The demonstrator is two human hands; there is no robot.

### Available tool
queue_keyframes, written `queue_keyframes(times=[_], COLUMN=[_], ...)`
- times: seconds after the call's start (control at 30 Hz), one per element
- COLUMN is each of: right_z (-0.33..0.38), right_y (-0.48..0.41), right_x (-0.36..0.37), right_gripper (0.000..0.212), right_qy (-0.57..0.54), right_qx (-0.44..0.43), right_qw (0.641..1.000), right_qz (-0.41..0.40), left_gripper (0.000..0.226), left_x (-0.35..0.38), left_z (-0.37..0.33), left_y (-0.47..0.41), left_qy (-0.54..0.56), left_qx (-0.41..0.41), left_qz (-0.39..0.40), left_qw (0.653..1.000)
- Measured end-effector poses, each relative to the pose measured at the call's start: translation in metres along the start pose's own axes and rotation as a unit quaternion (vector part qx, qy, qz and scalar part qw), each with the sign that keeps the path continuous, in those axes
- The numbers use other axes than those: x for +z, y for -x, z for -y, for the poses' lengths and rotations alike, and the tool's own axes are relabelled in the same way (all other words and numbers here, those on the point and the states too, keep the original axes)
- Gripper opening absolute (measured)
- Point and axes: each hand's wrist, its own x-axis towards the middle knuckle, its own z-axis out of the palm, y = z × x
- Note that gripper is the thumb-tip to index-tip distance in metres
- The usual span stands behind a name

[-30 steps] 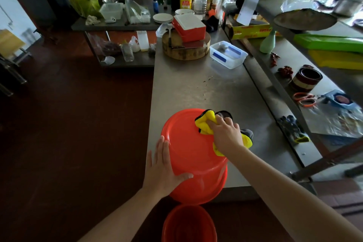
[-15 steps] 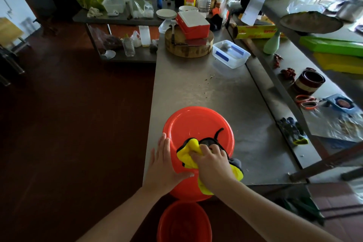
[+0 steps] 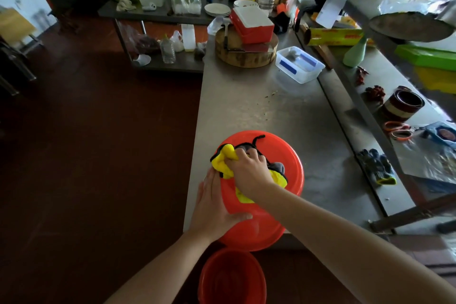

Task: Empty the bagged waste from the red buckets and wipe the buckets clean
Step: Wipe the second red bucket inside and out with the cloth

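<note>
On the near edge of a steel table, beside a dark red floor, a bucket sits under the right hand, whose curled fingers grip a yellow cloth, while the left hand lies straight-fingered against its left side; a second bucket on the floor is cut off by the frame's near edge.

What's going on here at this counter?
A person is wiping a red bucket that sits upside down at the near edge of the steel counter. The right hand grips a yellow cloth on the bucket's base, while the left hand rests flat against its side. A second red bucket stands on the floor below.
</note>
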Motion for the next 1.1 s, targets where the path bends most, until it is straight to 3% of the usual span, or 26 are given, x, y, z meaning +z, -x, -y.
queue_keyframes(times=[0.27, 0.63, 1.1], right_z=[-0.03, -0.091, -0.085], right_y=[-0.036, -0.005, 0.071], right_x=[-0.009, -0.005, 0.011], right_gripper=[0.046, 0.041, 0.038], right_qy=[0.013, 0.039, 0.034], right_qx=[0.054, 0.17, 0.187], right_qw=[0.998, 0.985, 0.982], right_qz=[-0.005, -0.011, -0.009], left_gripper=[0.143, 0.143, 0.144], left_x=[-0.005, -0.003, -0.001], left_z=[-0.004, -0.002, -0.007], left_y=[0.001, 0.001, 0.0], left_qy=[-0.013, -0.045, -0.053], left_qx=[0.003, 0.002, -0.018], left_qz=[0.013, 0.007, 0.011], left_qw=[1.0, 0.999, 0.998])
